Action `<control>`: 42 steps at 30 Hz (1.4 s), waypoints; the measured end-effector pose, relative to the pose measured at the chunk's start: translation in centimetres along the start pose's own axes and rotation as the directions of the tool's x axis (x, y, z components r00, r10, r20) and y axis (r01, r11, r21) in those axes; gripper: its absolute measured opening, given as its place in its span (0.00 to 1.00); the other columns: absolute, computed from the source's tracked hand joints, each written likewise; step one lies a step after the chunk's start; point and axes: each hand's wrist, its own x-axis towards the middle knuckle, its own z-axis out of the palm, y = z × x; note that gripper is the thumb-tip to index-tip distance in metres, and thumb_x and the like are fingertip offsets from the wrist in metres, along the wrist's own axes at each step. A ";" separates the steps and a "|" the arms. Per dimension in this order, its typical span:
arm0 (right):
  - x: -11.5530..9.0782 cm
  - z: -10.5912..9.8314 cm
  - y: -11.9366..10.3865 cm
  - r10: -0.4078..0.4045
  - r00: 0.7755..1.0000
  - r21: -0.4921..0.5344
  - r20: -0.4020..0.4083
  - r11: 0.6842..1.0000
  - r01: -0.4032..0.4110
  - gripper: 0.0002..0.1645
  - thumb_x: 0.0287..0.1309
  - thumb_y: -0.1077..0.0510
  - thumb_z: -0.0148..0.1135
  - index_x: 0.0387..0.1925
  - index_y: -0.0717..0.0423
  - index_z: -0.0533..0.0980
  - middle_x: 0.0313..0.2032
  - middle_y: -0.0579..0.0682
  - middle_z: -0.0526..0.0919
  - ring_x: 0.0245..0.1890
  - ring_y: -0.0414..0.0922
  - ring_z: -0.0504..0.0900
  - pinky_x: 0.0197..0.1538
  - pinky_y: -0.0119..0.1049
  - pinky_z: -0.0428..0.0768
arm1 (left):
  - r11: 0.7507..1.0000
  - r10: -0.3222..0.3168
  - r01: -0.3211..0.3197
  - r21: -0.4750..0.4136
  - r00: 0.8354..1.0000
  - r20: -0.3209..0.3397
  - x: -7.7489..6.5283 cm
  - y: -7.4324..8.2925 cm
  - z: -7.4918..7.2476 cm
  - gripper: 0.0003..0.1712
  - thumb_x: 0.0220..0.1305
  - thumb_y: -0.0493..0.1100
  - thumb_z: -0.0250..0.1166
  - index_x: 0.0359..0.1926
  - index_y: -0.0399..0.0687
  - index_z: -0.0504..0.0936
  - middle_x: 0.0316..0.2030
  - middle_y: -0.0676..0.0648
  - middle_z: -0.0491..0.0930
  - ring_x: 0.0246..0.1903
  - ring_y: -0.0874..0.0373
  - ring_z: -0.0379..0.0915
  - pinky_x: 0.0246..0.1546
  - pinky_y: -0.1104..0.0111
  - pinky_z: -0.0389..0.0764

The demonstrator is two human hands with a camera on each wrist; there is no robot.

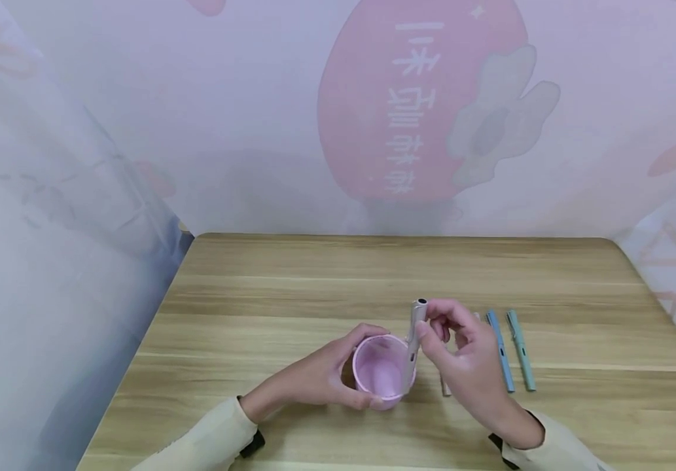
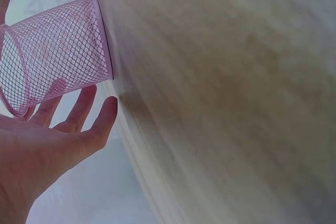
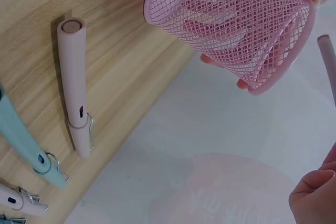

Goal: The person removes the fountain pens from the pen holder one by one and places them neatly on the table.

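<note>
A pink mesh pen holder (image 1: 381,366) stands upright on the wooden table. My left hand (image 1: 338,369) holds it, thumb on the near side and fingers round the far side; the left wrist view also shows the mesh wall (image 2: 58,51) beside the fingers. Between thumb and fingertips, my right hand (image 1: 470,356) pinches a pale pen (image 1: 414,337), held nearly upright over the holder's right rim. In the right wrist view that pen's lower end (image 3: 325,45) is just outside the holder's mouth, apart from the rim.
To the right lie a blue pen (image 1: 501,353) and a green pen (image 1: 521,353), side by side. A pale pink pen (image 3: 72,77) lies nearer the holder, partly covered by my right hand in the head view. Printed cloth (image 1: 255,131) hangs behind the table (image 1: 284,281).
</note>
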 end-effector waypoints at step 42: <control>-0.9 -6.7 1.7 0.248 0.919 -0.195 -0.307 0.929 -0.316 0.09 0.69 0.73 0.67 0.49 0.69 0.86 0.32 0.50 0.85 0.28 0.40 0.80 0.32 0.24 0.77 | 1.000 -0.021 0.021 0.016 1.000 -0.009 -0.2 -0.2 -0.1 0.53 0.58 0.50 0.83 0.78 0.73 0.64 0.69 0.52 0.75 0.63 0.46 0.77 0.61 0.54 0.81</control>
